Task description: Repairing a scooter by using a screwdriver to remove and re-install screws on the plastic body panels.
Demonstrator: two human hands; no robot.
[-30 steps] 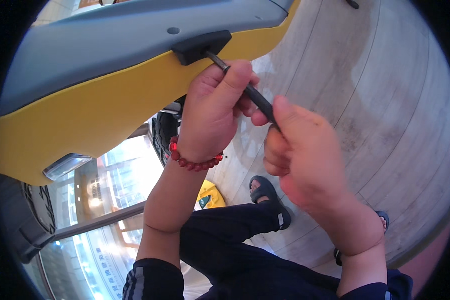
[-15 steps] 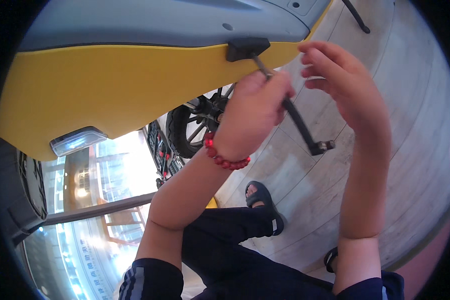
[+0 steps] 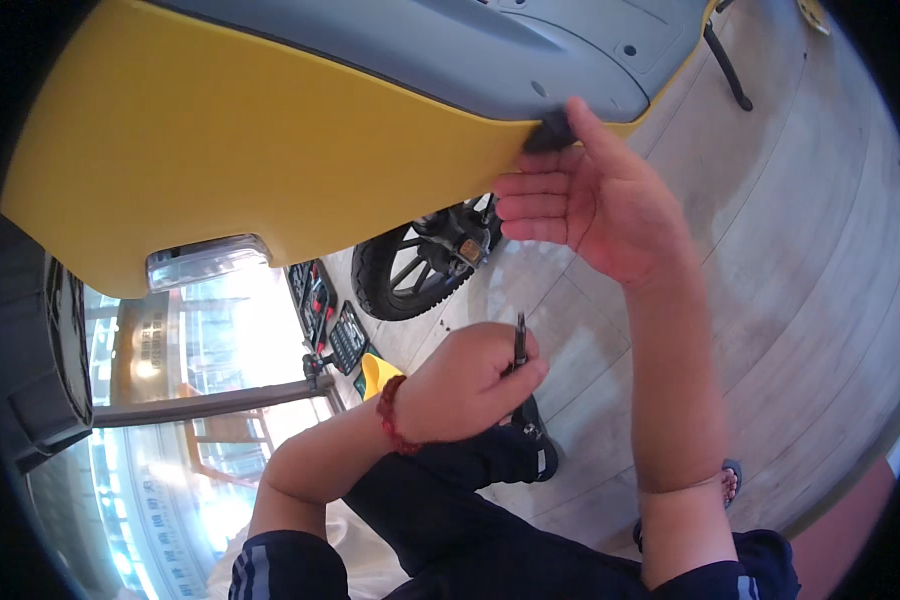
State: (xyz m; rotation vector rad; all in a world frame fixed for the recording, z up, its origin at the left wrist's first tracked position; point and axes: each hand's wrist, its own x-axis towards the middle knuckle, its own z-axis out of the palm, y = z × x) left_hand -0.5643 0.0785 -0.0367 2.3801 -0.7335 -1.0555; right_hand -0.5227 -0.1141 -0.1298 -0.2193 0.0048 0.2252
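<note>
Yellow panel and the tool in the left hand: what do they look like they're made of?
The yellow panel looks like moulded plastic, smooth and semi-gloss, with an even colour and soft curved edges; painted metal can't be ruled out. The tool in the left hand has a thin, dark shaft, probably steel with a dull finish.

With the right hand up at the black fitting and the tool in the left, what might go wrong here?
The right hand touches the small black fitting on the yellow and grey scooter body panel with fingertips only; a loose part might drop onto the pale floor.

The left hand holds the slim dark metal tool tip-up near the right forearm, so a jerk might jab it.
</note>
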